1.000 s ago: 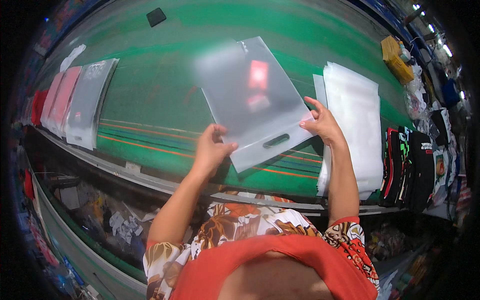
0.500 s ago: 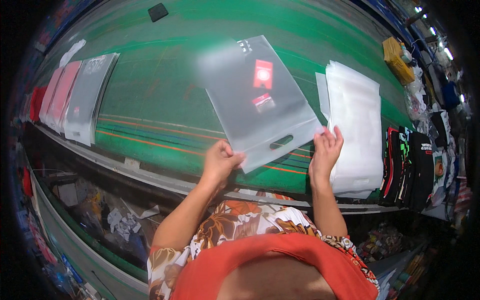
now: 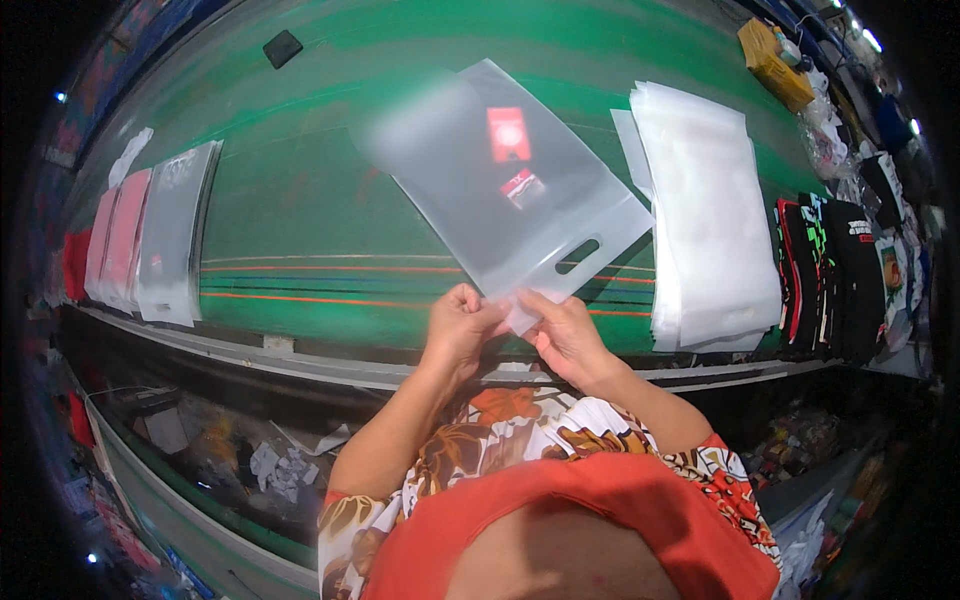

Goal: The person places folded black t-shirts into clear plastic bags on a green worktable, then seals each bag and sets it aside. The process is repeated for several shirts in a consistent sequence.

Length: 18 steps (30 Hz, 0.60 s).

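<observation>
A frosted plastic bag (image 3: 455,180) with an oval handle slot lies slanted over the green table, its slotted end toward me. Something dark shows inside, along with a red tag (image 3: 509,135) and a small red-and-white label (image 3: 523,188). At the bag's near left corner, my left hand (image 3: 463,322) pinches the edge with curled fingers. Close beside it, my right hand (image 3: 562,332) grips the same corner between thumb and fingers. The bag's far left part looks blurred.
To the right lies a stack of white plastic bags (image 3: 700,220), with folded dark garments (image 3: 830,280) beyond it. Filled bags (image 3: 175,230) overlap at the left. A flat black object (image 3: 283,48) sits far left, a yellow-brown box (image 3: 775,65) far right. The table's edge (image 3: 330,372) runs before me.
My right hand has left the bag's right corner and moved left to the near left corner, beside my left hand. The bag's slotted end has swung slightly. The whole view has shifted.
</observation>
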{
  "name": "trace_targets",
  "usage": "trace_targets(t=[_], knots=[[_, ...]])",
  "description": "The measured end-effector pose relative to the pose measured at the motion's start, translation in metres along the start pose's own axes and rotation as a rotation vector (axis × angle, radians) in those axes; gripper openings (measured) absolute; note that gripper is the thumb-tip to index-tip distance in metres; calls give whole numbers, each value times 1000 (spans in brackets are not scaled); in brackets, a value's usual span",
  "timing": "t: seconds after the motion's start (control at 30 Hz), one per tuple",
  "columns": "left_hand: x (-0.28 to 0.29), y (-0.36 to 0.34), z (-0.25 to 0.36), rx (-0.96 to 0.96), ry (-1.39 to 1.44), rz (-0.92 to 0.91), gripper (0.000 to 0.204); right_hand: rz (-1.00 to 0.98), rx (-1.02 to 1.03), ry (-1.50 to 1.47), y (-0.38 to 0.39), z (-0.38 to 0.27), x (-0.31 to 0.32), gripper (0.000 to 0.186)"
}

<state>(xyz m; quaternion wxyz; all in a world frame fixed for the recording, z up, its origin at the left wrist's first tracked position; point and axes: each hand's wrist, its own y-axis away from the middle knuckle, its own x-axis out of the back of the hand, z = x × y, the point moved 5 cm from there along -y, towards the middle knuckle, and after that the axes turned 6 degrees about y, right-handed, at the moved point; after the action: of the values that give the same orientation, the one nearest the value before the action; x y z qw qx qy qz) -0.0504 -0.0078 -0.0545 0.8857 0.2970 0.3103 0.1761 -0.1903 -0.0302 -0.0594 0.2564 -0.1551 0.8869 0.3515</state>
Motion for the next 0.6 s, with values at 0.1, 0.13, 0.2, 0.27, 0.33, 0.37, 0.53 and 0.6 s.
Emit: trace_targets(t=[0.1,0.13,0.2,0.27,0.33,0.37,0.53,0.6], knots=[[5,1,2,-33,-71,-4,41,165,-30,3,-5,10,1,22],[7,1,1,-30,-70,-15,41,208,-41,16,-5,12,2,22],[8,0,1,-25,-65,-40,40,228,-8,51,-7,17,4,18],[10,0,4,-38,-133,-54,39,233,13,56,-7,18,5,18],[16,-2,7,-72,-168,-48,39,223,22,24,-3,12,-5,17],[21,-6,6,-101,-166,-36,40,225,37,10,-3,12,-6,17],[19,-8,8,-150,-165,10,41,225,66,-38,-1,8,-11,18],[18,-10,8,-148,-192,22,41,202,73,-13,2,2,-16,19]])
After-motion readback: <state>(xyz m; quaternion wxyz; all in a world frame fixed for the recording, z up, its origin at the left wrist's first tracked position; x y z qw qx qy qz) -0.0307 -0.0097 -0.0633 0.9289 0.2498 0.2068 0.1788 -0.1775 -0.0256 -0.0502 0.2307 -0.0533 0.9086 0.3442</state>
